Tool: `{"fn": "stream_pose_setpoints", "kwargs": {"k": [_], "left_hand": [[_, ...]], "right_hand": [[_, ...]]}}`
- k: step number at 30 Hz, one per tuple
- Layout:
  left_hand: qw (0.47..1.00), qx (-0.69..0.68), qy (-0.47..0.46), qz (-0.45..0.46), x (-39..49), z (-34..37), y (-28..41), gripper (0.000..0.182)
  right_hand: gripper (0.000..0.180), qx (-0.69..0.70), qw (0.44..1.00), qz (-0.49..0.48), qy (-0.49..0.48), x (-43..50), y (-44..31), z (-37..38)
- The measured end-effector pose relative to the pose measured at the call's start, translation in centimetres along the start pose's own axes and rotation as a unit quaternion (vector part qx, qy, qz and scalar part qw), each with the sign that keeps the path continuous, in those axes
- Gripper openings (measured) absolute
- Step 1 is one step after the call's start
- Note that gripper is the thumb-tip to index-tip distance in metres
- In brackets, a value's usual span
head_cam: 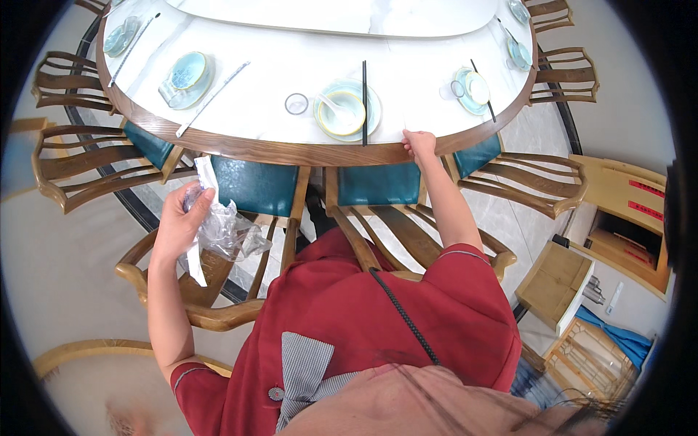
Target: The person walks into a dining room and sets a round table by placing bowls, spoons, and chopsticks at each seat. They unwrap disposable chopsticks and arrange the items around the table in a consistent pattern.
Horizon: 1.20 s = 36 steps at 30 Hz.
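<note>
My left hand (pixel 188 215) grips crumpled clear plastic wrap (pixel 226 231) and white paper chopstick sleeves (pixel 207 177) above a wooden chair. At the table's front edge, my right hand (pixel 420 143) has its thumb and fingertips together; a faint thin line shows at them, but whether they hold something is unclear. Left of this hand, unwrapped black chopsticks (pixel 365 103) lie across the right side of a pale blue plate (pixel 374 111). On the plate stands a yellow-rimmed bowl (pixel 349 124) with a white spoon (pixel 335 107) in it. A small glass (pixel 296 103) is beside the plate.
The round table's wooden rim (pixel 262 148) curves before me, with a raised white turntable (pixel 338 16) beyond. Left is a wrapped place setting (pixel 189 71) with sleeved chopsticks (pixel 212 99); right is another bowl (pixel 478 89) with black chopsticks (pixel 484 92). Wooden chairs (pixel 403 229) press close around me.
</note>
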State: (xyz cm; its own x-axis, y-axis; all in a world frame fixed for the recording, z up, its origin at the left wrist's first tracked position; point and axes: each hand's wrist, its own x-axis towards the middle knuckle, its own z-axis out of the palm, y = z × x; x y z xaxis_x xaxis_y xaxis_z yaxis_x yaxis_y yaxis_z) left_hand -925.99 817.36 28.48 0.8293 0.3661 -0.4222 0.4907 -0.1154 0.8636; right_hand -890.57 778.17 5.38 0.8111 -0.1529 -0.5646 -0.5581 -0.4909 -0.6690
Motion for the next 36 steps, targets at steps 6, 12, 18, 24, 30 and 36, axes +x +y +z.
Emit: {"fn": "stream_pose_setpoints", "kwargs": {"k": [6, 12, 18, 24, 30, 36], "left_hand": [[1.000, -0.005, -0.005, 0.003, 0.2, -0.1, -0.3, 0.027], [1.000, -0.003, -0.011, 0.005, 0.3, 0.0, -0.4, 0.026], [1.000, 0.002, -0.007, 0.000, 0.2, 0.1, -0.3, 0.026], [1.000, 0.007, -0.003, -0.009, 0.2, 0.0, -0.1, 0.025], [0.999, 0.013, 0.035, -0.012, 0.2, -0.3, 0.3, 0.024], [0.999, -0.010, 0.032, 0.025, -0.6, -0.8, 0.9, 0.024]], "right_hand": [[0.017, 0.042, 0.997, 0.043, -0.048, 0.1, -0.2, -0.4], [0.014, 0.059, 0.991, 0.116, -0.032, 0.3, -1.3, 0.0], [0.015, 0.064, 0.994, 0.078, -0.028, -0.7, -1.7, 0.3], [0.009, 0.037, 0.994, 0.104, -0.023, 1.2, -0.5, 0.2], [0.025, -0.341, 0.829, -0.429, 0.117, -2.0, 1.1, 1.1], [0.023, -0.395, 0.771, -0.498, 0.049, -5.3, 0.8, 1.6]]}}
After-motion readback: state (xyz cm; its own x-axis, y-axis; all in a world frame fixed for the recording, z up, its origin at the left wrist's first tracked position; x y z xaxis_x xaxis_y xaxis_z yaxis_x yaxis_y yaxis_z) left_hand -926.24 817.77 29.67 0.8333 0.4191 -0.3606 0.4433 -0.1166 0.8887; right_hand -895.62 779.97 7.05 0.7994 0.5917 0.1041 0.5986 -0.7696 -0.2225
